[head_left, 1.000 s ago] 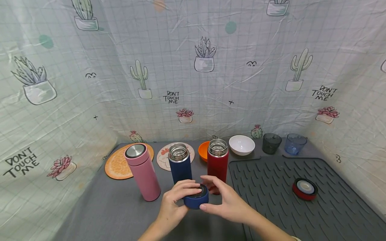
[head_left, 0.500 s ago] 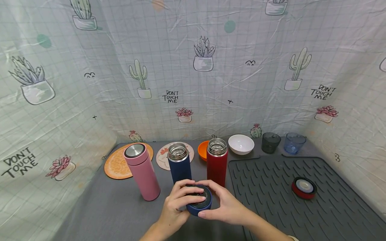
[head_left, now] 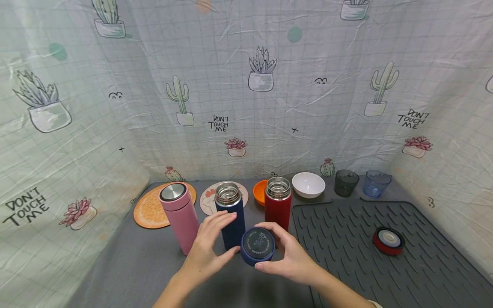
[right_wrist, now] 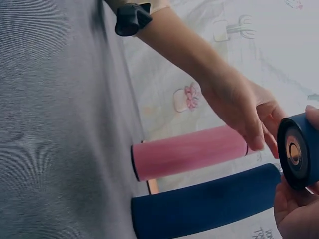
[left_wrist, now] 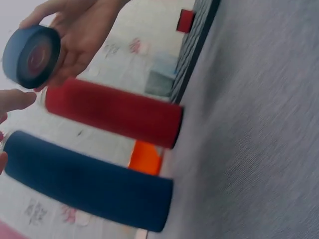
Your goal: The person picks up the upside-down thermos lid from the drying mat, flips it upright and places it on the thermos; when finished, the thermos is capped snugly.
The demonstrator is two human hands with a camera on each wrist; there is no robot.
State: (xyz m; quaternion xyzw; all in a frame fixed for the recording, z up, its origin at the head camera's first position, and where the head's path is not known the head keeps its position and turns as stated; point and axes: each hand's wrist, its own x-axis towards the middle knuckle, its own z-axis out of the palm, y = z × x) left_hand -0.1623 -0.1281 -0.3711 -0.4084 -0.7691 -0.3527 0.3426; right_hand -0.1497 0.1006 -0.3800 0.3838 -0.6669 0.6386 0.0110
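My right hand (head_left: 286, 254) pinches a blue thermos lid (head_left: 258, 244) between thumb and fingers, its black top facing up toward the head view. The lid's underside, with a round centre, shows in the right wrist view. To the left, my left hand (head_left: 208, 246) is spread with thumb apart from the fingers, holding nothing, close in front of the blue thermos (head_left: 233, 226). That thermos stands upright without a lid, its steel mouth showing. Right of it stands a red thermos (head_left: 278, 209), also open at the top. A pink thermos (head_left: 182, 222) with its lid on stands at left.
A red lid (head_left: 389, 241) lies underside up on the dark ribbed mat (head_left: 346, 265). Behind are an orange-slice placemat (head_left: 148, 209), a round pale mat (head_left: 208, 203), an orange bowl (head_left: 259, 192), a white bowl (head_left: 309, 185), a grey cup (head_left: 345, 183) and a blue cup (head_left: 376, 184).
My left hand has let go of the blue lid and moved left toward the blue thermos. The lid, now in my right hand alone, has tilted so its top faces the head camera.
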